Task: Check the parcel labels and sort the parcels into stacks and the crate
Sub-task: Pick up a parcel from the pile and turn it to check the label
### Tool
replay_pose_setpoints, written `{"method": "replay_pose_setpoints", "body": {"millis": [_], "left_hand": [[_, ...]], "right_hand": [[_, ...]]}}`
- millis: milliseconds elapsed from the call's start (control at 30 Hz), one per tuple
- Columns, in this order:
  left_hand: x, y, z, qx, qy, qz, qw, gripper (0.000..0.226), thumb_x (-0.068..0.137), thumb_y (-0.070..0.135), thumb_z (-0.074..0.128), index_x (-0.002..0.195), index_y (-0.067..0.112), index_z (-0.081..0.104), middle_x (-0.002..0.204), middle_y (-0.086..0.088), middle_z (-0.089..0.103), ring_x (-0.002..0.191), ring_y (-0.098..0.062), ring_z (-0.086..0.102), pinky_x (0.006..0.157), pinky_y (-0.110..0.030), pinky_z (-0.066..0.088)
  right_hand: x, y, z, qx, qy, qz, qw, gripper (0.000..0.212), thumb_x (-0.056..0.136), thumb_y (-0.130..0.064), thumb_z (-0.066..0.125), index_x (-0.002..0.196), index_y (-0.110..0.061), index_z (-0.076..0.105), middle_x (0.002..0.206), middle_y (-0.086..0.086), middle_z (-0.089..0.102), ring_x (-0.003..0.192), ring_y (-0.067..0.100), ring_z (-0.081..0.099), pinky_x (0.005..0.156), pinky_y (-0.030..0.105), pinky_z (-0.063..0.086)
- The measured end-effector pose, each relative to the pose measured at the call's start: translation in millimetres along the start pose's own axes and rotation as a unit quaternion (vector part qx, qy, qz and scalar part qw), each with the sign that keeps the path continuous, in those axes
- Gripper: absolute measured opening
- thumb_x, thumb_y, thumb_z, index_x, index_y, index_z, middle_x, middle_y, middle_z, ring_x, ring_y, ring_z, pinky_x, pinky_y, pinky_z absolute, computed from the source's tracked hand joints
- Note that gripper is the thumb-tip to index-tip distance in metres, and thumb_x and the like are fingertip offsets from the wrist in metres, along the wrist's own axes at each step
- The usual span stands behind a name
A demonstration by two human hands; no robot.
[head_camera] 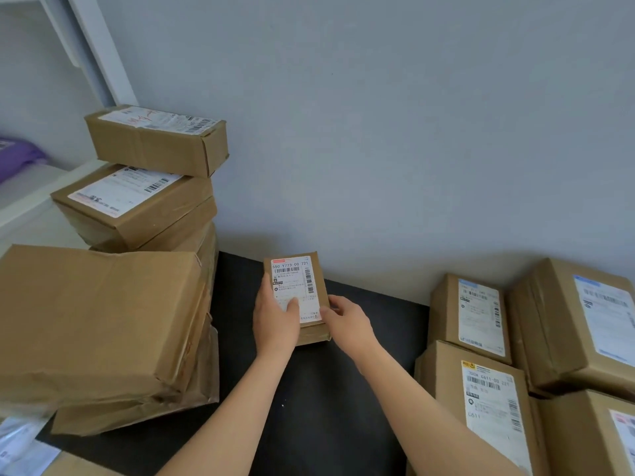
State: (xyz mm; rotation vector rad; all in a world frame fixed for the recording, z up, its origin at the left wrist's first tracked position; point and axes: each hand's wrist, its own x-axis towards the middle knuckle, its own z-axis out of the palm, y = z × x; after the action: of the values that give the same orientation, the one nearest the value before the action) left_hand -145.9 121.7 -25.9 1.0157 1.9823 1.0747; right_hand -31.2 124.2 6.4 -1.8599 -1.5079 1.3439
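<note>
A small brown cardboard parcel with a white shipping label facing up is held above the black table, close to the wall. My left hand grips its left side, thumb lying on the label. My right hand holds its right edge near the lower corner. A tall stack of brown parcels rises at the left, with a large plain box in front of it. Several labelled boxes sit grouped at the right.
A grey wall runs behind the table. A white shelf frame and a purple bag lie at the far left. White plastic mailers show at the bottom left corner.
</note>
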Motion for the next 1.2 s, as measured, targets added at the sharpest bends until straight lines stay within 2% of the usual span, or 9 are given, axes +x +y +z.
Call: {"method": "replay_pose_setpoints", "body": {"millis": [200,333,400,500,600,700,833,967,1200], "left_hand": [[-36.7,-3.8,4.7,-0.039,-0.071,-0.028,0.996,0.075,0.088,0.016,0.065,0.148,0.027,0.023,0.147,-0.001,0.04,0.127,-0.023,0.049,0.086,-0.033,0.052],[-60.1,-12.8,7.0,-0.053,-0.114,-0.051,0.991,0.073,0.087,0.012,0.067,0.146,0.028,0.028,0.144,-0.001,0.043,0.12,-0.022,0.054,0.062,-0.018,0.05],[-73.6,-16.2,6.4,-0.054,-0.121,-0.058,0.989,0.07,0.087,0.012,0.066,0.145,0.028,0.03,0.143,-0.001,0.045,0.119,-0.021,0.055,0.057,-0.015,0.048],[-88.9,-22.6,2.8,-0.055,-0.131,-0.06,0.988,0.067,0.088,0.012,0.065,0.145,0.025,0.032,0.141,-0.001,0.046,0.119,-0.02,0.054,0.058,-0.015,0.047],[-98.5,-28.9,-3.1,-0.05,-0.145,-0.05,0.987,0.066,0.089,0.013,0.064,0.146,0.024,0.031,0.141,0.0,0.047,0.119,-0.019,0.054,0.059,-0.015,0.048],[-104.8,-34.1,-6.8,-0.019,-0.16,-0.035,0.986,0.064,0.09,0.016,0.064,0.145,0.024,0.032,0.142,-0.001,0.046,0.119,-0.018,0.054,0.061,-0.016,0.049],[-103.8,-33.7,-7.4,0.011,-0.191,-0.043,0.981,0.066,0.092,0.026,0.06,0.148,0.024,0.024,0.144,-0.002,0.044,0.117,-0.019,0.056,0.064,-0.018,0.051],[-97.1,-27.3,-5.0,0.019,-0.207,-0.049,0.977,0.061,0.094,0.032,0.056,0.147,0.023,0.027,0.142,0.001,0.046,0.105,-0.013,0.06,0.06,-0.016,0.05],[-79.4,-17.5,-0.8,0.07,-0.199,-0.029,0.977,0.055,0.093,0.034,0.056,0.142,0.021,0.035,0.136,0.0,0.053,0.107,-0.014,0.061,0.067,-0.02,0.053]], "right_hand": [[-29.1,27.3,-15.3,0.037,0.107,0.053,0.992,0.034,0.094,-0.032,0.055,0.126,-0.02,0.052,0.118,-0.003,0.06,0.086,0.006,0.054,0.063,0.017,0.045],[-49.8,46.2,-20.1,0.032,0.134,0.067,0.988,0.034,0.094,-0.036,0.055,0.124,-0.022,0.052,0.118,-0.004,0.06,0.075,0.004,0.052,0.062,0.018,0.047],[-61.9,55.0,-22.4,0.03,0.137,0.067,0.988,0.035,0.094,-0.036,0.055,0.126,-0.023,0.052,0.119,-0.004,0.06,0.076,0.004,0.052,0.063,0.017,0.048],[-77.7,67.9,-23.0,0.026,0.132,0.065,0.989,0.039,0.095,-0.034,0.053,0.132,-0.022,0.05,0.125,-0.003,0.058,0.088,0.005,0.053,0.064,0.016,0.046],[-89.1,76.8,-19.6,0.013,0.118,0.069,0.991,0.043,0.096,-0.034,0.051,0.137,-0.019,0.047,0.131,-0.002,0.056,0.106,0.011,0.056,0.073,0.018,0.046],[-96.5,81.1,-13.5,-0.004,0.089,0.069,0.994,0.048,0.097,-0.035,0.049,0.141,-0.017,0.041,0.134,-0.001,0.054,0.102,0.009,0.056,0.057,0.009,0.04],[-95.1,81.9,-7.6,-0.011,0.058,0.068,0.996,0.055,0.097,-0.036,0.048,0.146,-0.017,0.032,0.131,-0.002,0.054,0.099,0.01,0.06,0.071,0.02,0.053],[-89.2,78.8,-7.5,0.007,0.046,0.062,0.997,0.051,0.098,-0.033,0.048,0.145,-0.019,0.031,0.131,-0.003,0.055,0.097,0.011,0.062,0.077,0.024,0.056],[-69.4,75.3,-13.2,0.031,0.043,0.072,0.996,0.056,0.097,-0.034,0.05,0.147,-0.022,0.026,0.13,-0.004,0.055,0.077,0.005,0.058,0.062,0.016,0.052]]}}
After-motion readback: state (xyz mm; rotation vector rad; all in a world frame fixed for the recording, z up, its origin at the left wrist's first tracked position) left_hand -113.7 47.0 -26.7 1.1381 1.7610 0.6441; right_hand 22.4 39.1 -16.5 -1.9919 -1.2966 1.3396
